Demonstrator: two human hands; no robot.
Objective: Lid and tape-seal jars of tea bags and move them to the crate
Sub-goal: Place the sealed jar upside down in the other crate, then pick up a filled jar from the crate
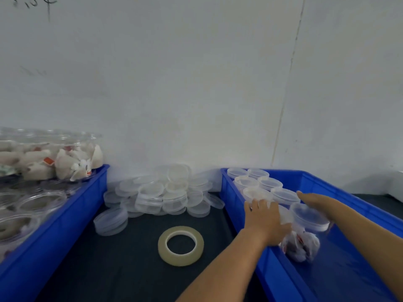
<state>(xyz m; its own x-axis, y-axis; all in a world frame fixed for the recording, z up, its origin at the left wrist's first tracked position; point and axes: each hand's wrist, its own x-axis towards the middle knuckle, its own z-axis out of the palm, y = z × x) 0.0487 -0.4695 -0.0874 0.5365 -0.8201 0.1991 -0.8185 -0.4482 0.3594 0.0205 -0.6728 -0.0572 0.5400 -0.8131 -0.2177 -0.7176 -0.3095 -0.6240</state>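
Two hands work in the right crate (322, 182) at four o'clock: the left hand (265, 219) and right hand (316, 200) flank a lidded jar (305, 232) of tea bags, fingers on its sides; how tightly either grip closes I cannot tell. Six lidded jars (259, 184) line the crate's left wall. Loose lids (161, 192) pile at twelve, tape (181, 245) lies on bare dark surface (122, 258), and open jars (41, 201) fill the left crate (72, 216) at nine.

I see a dark surface (135, 258) carrying a tape roll (180, 245), a heap of clear lids (161, 192) by the wall, and two blue crates, left (65, 216) and right (281, 273).
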